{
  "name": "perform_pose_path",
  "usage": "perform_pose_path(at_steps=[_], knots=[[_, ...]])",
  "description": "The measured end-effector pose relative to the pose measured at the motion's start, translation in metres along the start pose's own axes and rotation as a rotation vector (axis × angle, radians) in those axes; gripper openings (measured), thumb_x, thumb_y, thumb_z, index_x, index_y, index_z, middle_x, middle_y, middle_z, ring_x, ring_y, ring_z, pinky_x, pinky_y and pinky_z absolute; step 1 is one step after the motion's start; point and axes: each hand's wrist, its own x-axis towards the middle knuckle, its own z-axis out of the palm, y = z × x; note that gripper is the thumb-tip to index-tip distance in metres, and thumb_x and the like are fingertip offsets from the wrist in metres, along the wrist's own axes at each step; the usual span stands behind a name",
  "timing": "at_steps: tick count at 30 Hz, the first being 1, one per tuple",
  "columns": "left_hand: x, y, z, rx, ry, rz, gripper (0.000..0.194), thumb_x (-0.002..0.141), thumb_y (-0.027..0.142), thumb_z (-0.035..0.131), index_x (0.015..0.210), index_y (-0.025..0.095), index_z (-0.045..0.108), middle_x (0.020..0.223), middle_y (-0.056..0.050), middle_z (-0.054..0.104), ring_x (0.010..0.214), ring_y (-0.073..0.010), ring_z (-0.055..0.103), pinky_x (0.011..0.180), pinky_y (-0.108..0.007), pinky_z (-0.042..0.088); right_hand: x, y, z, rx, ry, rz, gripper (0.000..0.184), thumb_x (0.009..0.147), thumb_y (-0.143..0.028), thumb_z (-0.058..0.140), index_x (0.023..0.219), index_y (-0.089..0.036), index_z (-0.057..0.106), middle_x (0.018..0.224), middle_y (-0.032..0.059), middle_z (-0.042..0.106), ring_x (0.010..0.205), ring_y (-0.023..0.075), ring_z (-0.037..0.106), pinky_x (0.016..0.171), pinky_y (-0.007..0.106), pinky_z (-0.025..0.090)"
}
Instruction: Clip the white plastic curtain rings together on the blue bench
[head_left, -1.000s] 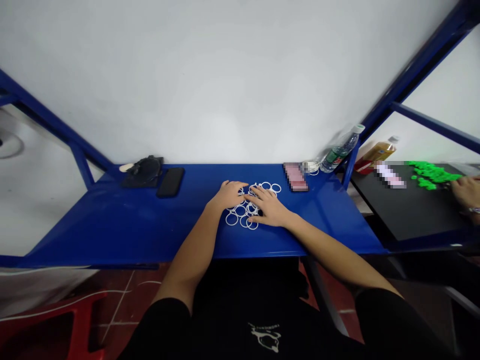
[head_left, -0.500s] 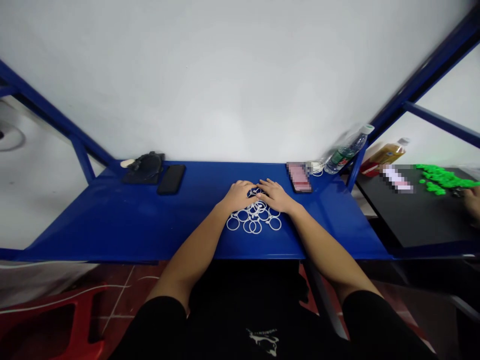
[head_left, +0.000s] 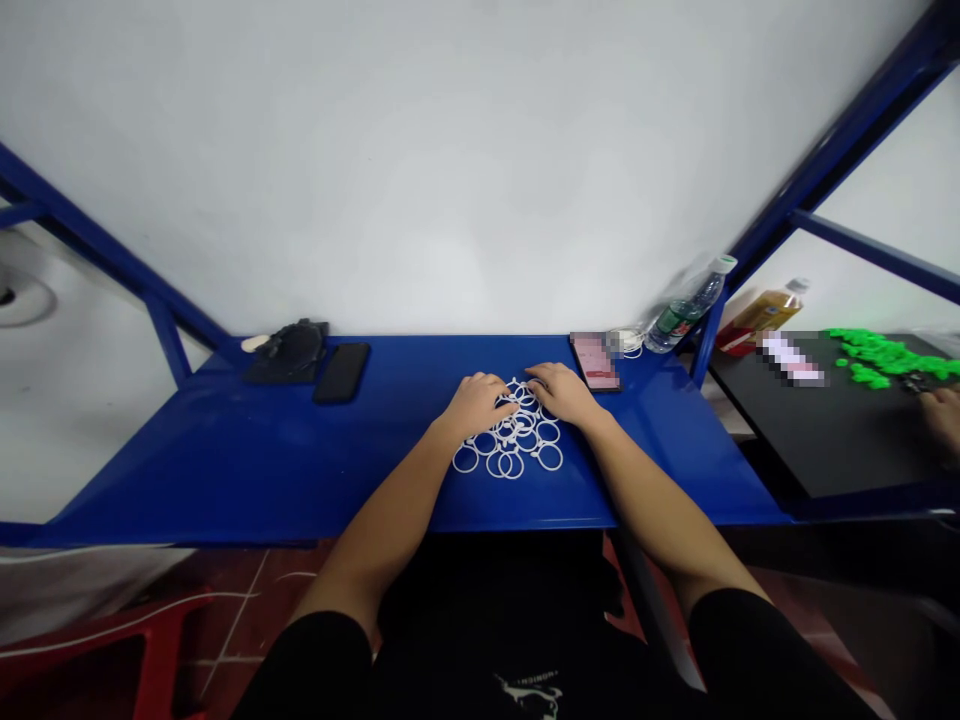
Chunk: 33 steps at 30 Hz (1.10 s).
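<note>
A loose pile of white plastic rings (head_left: 517,428), each with a small tab, lies on the blue tabletop (head_left: 225,450). Over the pile's left edge rests my left hand (head_left: 478,402), palm down, its fingers bent slightly and its thumb stretched toward the middle of the rings. My right hand (head_left: 561,392) covers the upper right of the pile with fingers apart. Both hands touch or hover just above the rings; neither is closed on one. Some rings are partly hidden under the fingers.
A black phone (head_left: 342,373) and a crumpled black bag (head_left: 289,350) lie back left. Back right are a pink-screened phone (head_left: 596,362), a white cable (head_left: 628,342) and a leaning water bottle (head_left: 686,310). At the adjoining black table (head_left: 795,430), another person's hand (head_left: 941,410) is near green pieces (head_left: 885,355).
My hands have moved apart at the top of the pile, baring more rings between them. The view has tilted slightly, so the table sits a little lower.
</note>
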Motion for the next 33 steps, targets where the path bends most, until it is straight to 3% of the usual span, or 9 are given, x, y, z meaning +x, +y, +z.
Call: perform_pose_path(at_steps=[11,20,24,28,33], knots=[[0.0,0.004,0.003,0.033,-0.011,-0.004,0.032,0.096,0.049,0.064,0.114,0.026,0.077,0.124,-0.008,0.071,0.114,-0.0319,0.061,0.1,-0.049,0.045,-0.001,-0.006,0.001,-0.029,-0.023,0.089,0.03,0.102,-0.032,0.057,0.123,-0.021,0.075,0.117,0.0095,0.078,0.108,0.0273,0.072,0.095,0.039,0.054],[0.001,0.004,0.009,0.038,-0.014,0.037,0.038,0.096,0.051,0.064,0.121,0.024,0.074,0.134,-0.01,0.067,0.126,-0.034,0.057,0.107,-0.051,0.041,0.002,-0.011,0.007,-0.089,-0.034,0.114,0.026,0.102,-0.04,0.06,0.101,-0.023,0.079,0.095,0.0073,0.078,0.092,0.0238,0.069,0.086,0.034,0.049],[0.001,0.007,0.008,0.057,0.034,0.071,0.043,0.096,0.049,0.065,0.13,0.022,0.069,0.139,-0.011,0.064,0.129,-0.0335,0.055,0.109,-0.051,0.042,0.002,-0.01,0.011,-0.031,0.046,0.143,0.027,0.101,-0.04,0.062,0.112,-0.02,0.076,0.101,0.0085,0.077,0.095,0.0234,0.069,0.084,0.032,0.049],[0.001,0.01,0.007,-0.022,0.111,0.135,0.046,0.095,0.043,0.069,0.136,0.023,0.065,0.14,-0.01,0.064,0.129,-0.0315,0.056,0.109,-0.049,0.044,0.002,-0.01,0.013,0.078,0.134,0.116,0.019,0.101,-0.03,0.061,0.106,-0.02,0.076,0.098,0.008,0.076,0.093,0.0226,0.069,0.084,0.033,0.05],[0.004,0.01,0.007,-0.118,0.304,0.19,0.037,0.096,0.03,0.069,0.132,0.022,0.066,0.131,-0.009,0.07,0.122,-0.0266,0.063,0.104,-0.045,0.048,0.0,-0.016,0.01,0.217,0.334,0.009,0.015,0.1,-0.029,0.062,0.101,-0.021,0.075,0.094,0.0073,0.074,0.087,0.0218,0.068,0.08,0.033,0.052]])
